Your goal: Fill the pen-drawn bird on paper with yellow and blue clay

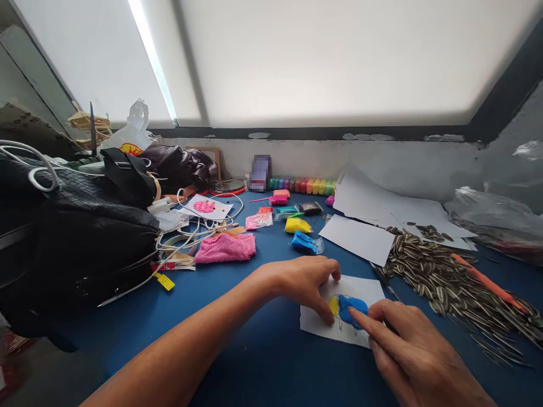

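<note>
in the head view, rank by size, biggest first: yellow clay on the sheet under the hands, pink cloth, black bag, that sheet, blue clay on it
1. Black bag, cut off by the frame
2. Sheet, partly covered
3. Pink cloth
4. Blue clay
5. Yellow clay

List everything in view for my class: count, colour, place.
drawing sheet: 1, white, between the hands
blue patch: 1, blue, on the drawing sheet
yellow patch: 1, yellow, beside blue patch
packets: several, mixed colours, centre
pots: a row, many colours, back
blank paper: several, white, back right
striped seeds: too many to count, dark and pale, right
orange tool: 1, orange, among striped seeds
pink cloth: 1, pink, left of centre
picture: 1, white and pink, behind pink cloth
cables: several, white, left
bags: at least 2, black, left
plastic bags: at least 2, translucent, both sides
table: 1, blue, underneath
left hand: 1, bare, at drawing sheet
right hand: 1, bare, touching blue patch
</note>
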`<state>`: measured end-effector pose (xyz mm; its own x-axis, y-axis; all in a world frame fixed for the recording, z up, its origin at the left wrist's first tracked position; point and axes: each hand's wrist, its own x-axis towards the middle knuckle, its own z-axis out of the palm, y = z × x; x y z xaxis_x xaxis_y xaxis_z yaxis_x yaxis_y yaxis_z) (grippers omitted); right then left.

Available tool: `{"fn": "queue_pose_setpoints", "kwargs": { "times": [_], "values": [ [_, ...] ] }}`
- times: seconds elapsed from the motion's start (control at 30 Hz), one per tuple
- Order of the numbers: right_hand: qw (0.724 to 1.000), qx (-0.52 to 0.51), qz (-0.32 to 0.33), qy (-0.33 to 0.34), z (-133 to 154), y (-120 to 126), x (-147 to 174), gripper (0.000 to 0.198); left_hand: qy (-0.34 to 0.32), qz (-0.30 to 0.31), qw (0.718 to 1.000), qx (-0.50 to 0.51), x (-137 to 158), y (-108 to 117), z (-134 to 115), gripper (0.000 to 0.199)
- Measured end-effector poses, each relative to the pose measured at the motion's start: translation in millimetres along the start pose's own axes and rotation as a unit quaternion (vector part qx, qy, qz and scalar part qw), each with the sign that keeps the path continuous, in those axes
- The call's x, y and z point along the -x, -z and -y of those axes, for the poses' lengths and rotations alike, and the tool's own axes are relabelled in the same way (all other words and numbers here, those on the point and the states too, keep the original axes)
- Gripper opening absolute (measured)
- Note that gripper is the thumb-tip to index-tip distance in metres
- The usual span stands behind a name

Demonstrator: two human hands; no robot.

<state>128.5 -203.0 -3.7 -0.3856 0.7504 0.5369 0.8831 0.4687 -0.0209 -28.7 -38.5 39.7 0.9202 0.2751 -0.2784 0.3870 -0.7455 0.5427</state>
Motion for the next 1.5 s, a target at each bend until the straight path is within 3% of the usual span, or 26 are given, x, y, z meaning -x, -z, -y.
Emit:
{"fn": "queue_pose_setpoints", "kwargs": {
  "times": [0.17,0.37,0.63,0.83,1.07,1.23,1.4,1.5],
  "values": [
    [0.999,0.023,0.013,0.019,0,0,1,0.026,-0.003,0.003,1.000,-0.001,0,0,1,0.070],
    [0.998,-0.025,0.052,-0.020,4,-6,0,0.028,-0.006,0.018,1.000,-0.001,-2,1,2,0.074],
    [0.998,-0.037,0.051,0.002,9,-1,-9,0.031,-0.013,0.013,1.000,0.003,-3,-1,3,0.073],
    [0.998,-0.016,0.017,-0.050,3,-14,8,0.043,-0.010,0.010,1.000,0.003,-1,0,3,0.073],
    [0.997,0.062,0.036,-0.008,-2,-13,2,0.037,-0.009,0.014,1.000,0.001,0,1,2,0.072],
    [0.998,0.048,0.043,0.002,-1,-12,-1,0.034,-0.010,0.012,1.000,0.001,-1,1,2,0.072],
    [0.998,-0.031,0.012,-0.045,3,-15,4,0.038,-0.008,0.015,1.000,0.007,-1,1,3,0.074],
    [0.997,-0.024,0.005,-0.072,-1,-13,10,0.042,-0.005,0.012,1.000,0.006,-1,1,3,0.073]
  ]
}}
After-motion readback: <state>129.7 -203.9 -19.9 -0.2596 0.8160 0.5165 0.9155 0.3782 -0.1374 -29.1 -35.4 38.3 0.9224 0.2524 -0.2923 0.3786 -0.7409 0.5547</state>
